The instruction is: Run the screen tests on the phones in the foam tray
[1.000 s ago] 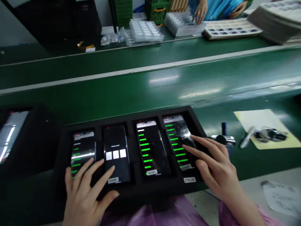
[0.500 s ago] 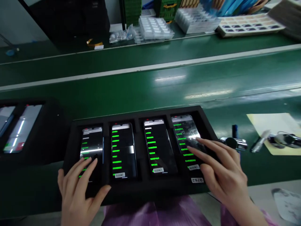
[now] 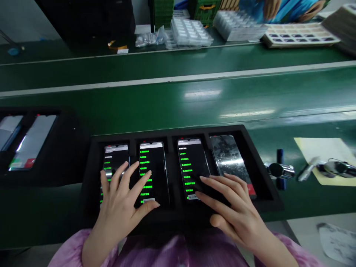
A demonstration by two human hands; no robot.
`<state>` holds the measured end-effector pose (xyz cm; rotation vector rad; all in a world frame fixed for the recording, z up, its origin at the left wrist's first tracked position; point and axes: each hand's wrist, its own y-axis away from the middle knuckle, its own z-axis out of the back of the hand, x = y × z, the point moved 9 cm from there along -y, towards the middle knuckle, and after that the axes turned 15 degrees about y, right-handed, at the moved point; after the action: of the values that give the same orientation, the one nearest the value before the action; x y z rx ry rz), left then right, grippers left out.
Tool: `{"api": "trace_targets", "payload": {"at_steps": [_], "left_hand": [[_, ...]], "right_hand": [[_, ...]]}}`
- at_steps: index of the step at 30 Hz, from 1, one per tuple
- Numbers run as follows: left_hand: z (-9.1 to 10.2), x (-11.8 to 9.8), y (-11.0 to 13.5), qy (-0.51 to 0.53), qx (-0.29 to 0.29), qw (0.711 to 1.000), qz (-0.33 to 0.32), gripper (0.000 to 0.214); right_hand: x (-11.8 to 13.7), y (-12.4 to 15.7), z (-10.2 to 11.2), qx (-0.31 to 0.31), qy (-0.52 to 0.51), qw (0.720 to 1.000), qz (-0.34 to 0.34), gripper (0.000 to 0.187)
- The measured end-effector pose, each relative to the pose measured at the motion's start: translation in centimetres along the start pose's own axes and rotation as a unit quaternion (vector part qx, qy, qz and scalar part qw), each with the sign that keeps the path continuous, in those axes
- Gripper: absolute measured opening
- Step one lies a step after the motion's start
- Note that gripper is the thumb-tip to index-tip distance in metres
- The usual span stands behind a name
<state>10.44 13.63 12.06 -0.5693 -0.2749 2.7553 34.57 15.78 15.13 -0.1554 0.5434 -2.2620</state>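
Observation:
A black foam tray (image 3: 172, 167) holds several phones in separate slots, screens up. My left hand (image 3: 119, 204) is spread, its fingers over the leftmost phone (image 3: 116, 149) and reaching the second phone (image 3: 158, 167). Both show green text lists on black. My right hand (image 3: 239, 213) has its fingers stretched out at the lower part of the third phone (image 3: 194, 163), which also shows a green list. Whether the fingertips touch the glass is hard to tell. The rightmost phone (image 3: 230, 155) has a grey, reflective screen with a red corner; my right hand partly covers it.
Another black tray (image 3: 65, 148) with phones lies left. On the right are a shiny metal object (image 3: 283, 171) and yellow paper (image 3: 308, 146) with tools. Behind the green belt (image 3: 133, 100) are clear plastic trays (image 3: 191, 33) and a co-worker's hands (image 3: 271, 8).
My right hand has moved left from the rightmost phone to the third. My left hand has shifted right, toward the second phone, whose list now differs. The rightmost screen changed from list to grey.

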Motion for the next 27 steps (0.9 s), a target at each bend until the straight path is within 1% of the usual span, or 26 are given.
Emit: {"api": "trace_targets", "payload": {"at_steps": [3, 5, 8, 10, 12, 15, 19, 22, 24, 27], "left_hand": [[2.0, 0.3, 1.0, 0.024, -0.066, 0.997, -0.010, 0.060], [3.8, 1.2, 2.2, 0.035, -0.114, 0.993, -0.001, 0.058], [5.8, 3.7, 4.7, 0.024, -0.157, 0.986, 0.045, 0.056], [6.6, 5.7, 6.5, 0.004, -0.170, 0.981, 0.091, 0.055], [7.0, 7.1, 8.1, -0.007, -0.176, 0.977, 0.122, 0.055], [6.9, 7.9, 9.6, 0.010, -0.168, 0.978, 0.120, 0.057], [5.9, 7.9, 10.0, 0.029, -0.117, 0.987, 0.109, 0.056], [5.2, 7.8, 9.4, 0.015, -0.072, 0.991, 0.113, 0.054], [4.9, 8.0, 8.5, 0.004, -0.053, 0.991, 0.125, 0.054], [4.9, 8.7, 6.8, 0.003, -0.045, 0.986, 0.158, 0.059]], "right_hand": [[0.5, 0.1, -0.2, 0.005, 0.034, 0.999, 0.011, 0.038], [0.7, 0.0, -0.1, -0.016, 0.025, 1.000, 0.009, 0.037], [1.7, -0.8, -0.4, -0.034, -0.007, 0.999, 0.010, 0.036], [2.9, -2.0, -1.0, -0.028, -0.014, 0.999, 0.019, 0.031], [4.1, -3.4, -1.7, -0.016, -0.013, 1.000, 0.017, 0.030], [5.1, -5.4, -2.7, -0.006, 0.006, 1.000, -0.011, 0.037], [5.5, -7.3, -4.1, 0.007, 0.060, 0.998, -0.032, 0.046], [5.3, -7.8, -4.5, 0.003, 0.084, 0.995, -0.047, 0.046], [5.1, -7.7, -4.0, -0.009, 0.074, 0.996, -0.053, 0.042], [4.8, -7.0, -3.0, -0.023, 0.042, 0.997, -0.056, 0.038]]}}
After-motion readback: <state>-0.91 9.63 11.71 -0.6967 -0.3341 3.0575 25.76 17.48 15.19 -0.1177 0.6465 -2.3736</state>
